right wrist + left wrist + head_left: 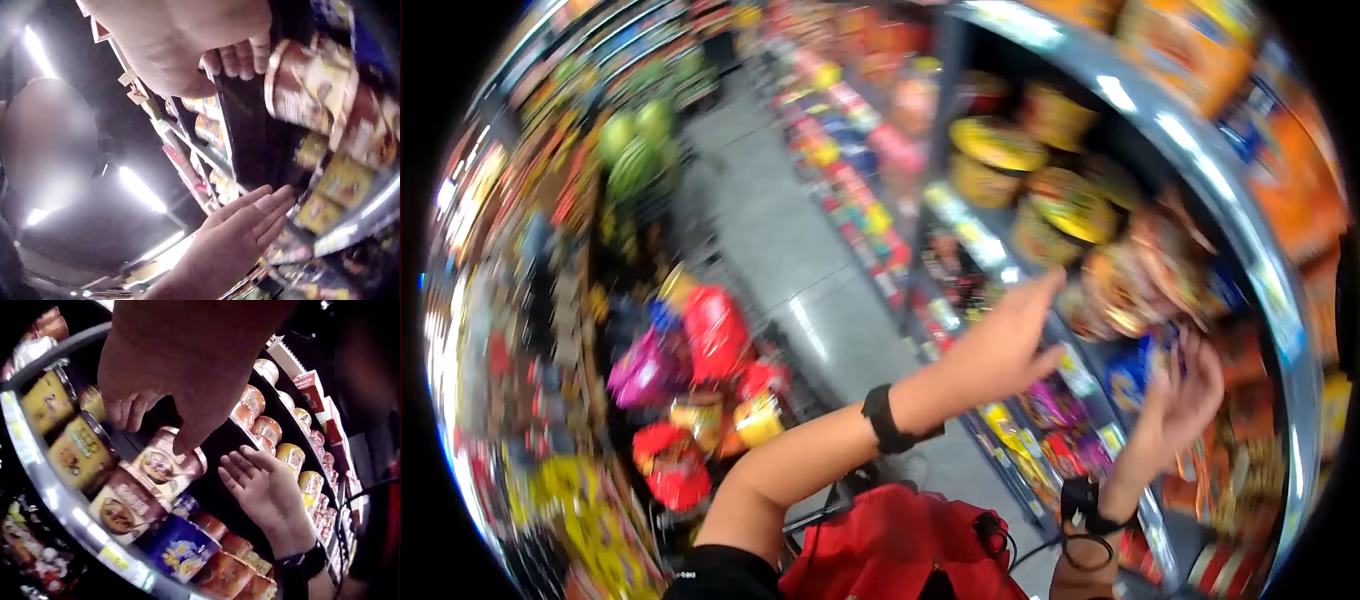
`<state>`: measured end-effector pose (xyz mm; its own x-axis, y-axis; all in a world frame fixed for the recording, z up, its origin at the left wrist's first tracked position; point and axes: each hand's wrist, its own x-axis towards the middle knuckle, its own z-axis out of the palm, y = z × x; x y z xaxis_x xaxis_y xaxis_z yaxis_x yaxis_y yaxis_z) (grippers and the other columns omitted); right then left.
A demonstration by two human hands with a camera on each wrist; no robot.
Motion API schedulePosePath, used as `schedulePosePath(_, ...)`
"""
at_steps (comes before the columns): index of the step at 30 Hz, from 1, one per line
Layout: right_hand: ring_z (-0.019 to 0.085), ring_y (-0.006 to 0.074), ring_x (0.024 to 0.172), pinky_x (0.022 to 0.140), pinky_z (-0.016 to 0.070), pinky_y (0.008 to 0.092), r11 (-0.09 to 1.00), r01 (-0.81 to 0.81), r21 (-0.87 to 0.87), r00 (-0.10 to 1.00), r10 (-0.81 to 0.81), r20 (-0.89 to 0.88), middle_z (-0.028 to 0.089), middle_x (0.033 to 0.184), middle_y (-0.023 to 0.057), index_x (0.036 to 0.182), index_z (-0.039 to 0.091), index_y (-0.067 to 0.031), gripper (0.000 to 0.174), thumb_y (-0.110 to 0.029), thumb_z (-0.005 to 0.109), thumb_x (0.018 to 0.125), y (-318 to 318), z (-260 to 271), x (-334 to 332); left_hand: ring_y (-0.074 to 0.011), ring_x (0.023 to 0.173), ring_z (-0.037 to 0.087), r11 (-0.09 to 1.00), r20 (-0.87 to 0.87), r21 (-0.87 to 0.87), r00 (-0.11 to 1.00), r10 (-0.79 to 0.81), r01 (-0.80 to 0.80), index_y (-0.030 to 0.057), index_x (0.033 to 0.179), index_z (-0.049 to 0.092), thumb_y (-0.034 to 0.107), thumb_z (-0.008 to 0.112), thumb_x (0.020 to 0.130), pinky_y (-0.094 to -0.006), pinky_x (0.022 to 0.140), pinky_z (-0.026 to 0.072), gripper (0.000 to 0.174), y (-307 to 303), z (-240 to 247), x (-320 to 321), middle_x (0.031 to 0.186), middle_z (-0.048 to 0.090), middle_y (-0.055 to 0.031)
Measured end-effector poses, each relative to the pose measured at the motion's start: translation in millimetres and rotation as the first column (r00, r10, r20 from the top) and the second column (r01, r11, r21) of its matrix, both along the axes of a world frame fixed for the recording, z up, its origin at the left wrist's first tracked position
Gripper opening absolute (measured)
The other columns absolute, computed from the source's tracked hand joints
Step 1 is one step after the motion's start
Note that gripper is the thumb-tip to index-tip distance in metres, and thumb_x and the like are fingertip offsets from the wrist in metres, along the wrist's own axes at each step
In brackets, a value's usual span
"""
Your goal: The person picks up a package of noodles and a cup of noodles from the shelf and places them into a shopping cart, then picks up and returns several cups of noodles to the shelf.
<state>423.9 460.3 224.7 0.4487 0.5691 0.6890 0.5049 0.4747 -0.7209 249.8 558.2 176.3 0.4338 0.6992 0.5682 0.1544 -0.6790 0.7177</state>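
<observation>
My left hand (pixel 1000 345) reaches toward a shelf of food tubs, its fingers apart and holding nothing. In the left wrist view its thumb overlaps a brown-and-cream tub (pixel 159 469), and another brown tub (pixel 125 509) stands in front of that one. Yellow tubs (pixel 990 160) stand beyond the left hand on the same shelf. My right hand (pixel 1185 400) is raised near a blue tub (pixel 1128 378) with nothing in its grasp. In the right wrist view, the left hand (pixel 244 231) appears with straight fingers, below the brown tubs (pixel 306 87).
A curved shelf edge (pixel 1200 160) rims the shelf, with orange packs (pixel 1290 180) above. To my left are bright bags, among them a red bag (pixel 718 332) and a purple bag (pixel 645 370). Grey floor (pixel 775 215) runs between the displays. Watermelons (pixel 638 165) are farther off.
</observation>
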Motion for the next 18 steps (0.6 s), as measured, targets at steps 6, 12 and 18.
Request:
schedulePosePath(6, 0.065, 0.0122, 0.094, 0.083, 0.0519, 0.0259, 0.182, -0.710, -0.681, 0.621, 0.617, -0.482, 0.066, 0.103, 0.0058, 0.113, 0.062, 0.0004, 0.022, -0.003, 0.067, 0.092, 52.4, -109.8, -120.1, -0.0366, 0.123, 0.058, 0.813, -0.225, -0.408, 0.909, 0.351, -0.415, -0.0015, 0.136, 0.049, 0.016, 0.072, 0.088, -0.0419, 0.102, 0.0477, 0.055, -52.1, -116.2, -186.6, 0.131, 0.059, -0.0223)
schedulePosePath(12, 0.063, 0.0193, 0.104, 0.085, 0.0546, 0.0335, -0.028, -0.593, -0.805, 0.317, 0.910, -0.266, 0.061, 0.119, 0.0125, 0.130, 0.054, -0.0029, 0.051, -0.017, 0.077, 0.087, 125.7, -247.4, -287.2, -0.0377, 0.115, 0.062, 0.229, -0.416, -0.606, 0.548, 0.726, -0.762, -0.0071, 0.128, 0.054, 0.023, 0.074, 0.084, -0.0412, 0.098, 0.0496, 0.057, -92.7, -227.4, -350.0, 0.125, 0.061, -0.0286)
schedulePosePath(18, 0.059, 0.0348, 0.115, 0.099, 0.0488, 0.0410, -0.088, -0.750, -0.656, 0.146, 0.945, -0.294, 0.057, 0.122, 0.0222, 0.130, 0.055, -0.0001, 0.059, -0.030, 0.078, 0.084, 205.4, -263.9, -508.1, -0.0189, 0.100, 0.064, 0.201, -0.227, -0.383, 0.303, 0.926, -0.902, 0.0007, 0.125, 0.058, 0.007, 0.069, 0.090, -0.0323, 0.086, 0.0530, 0.037, -71.1, -194.6, -448.3, 0.110, 0.065, -0.0113)
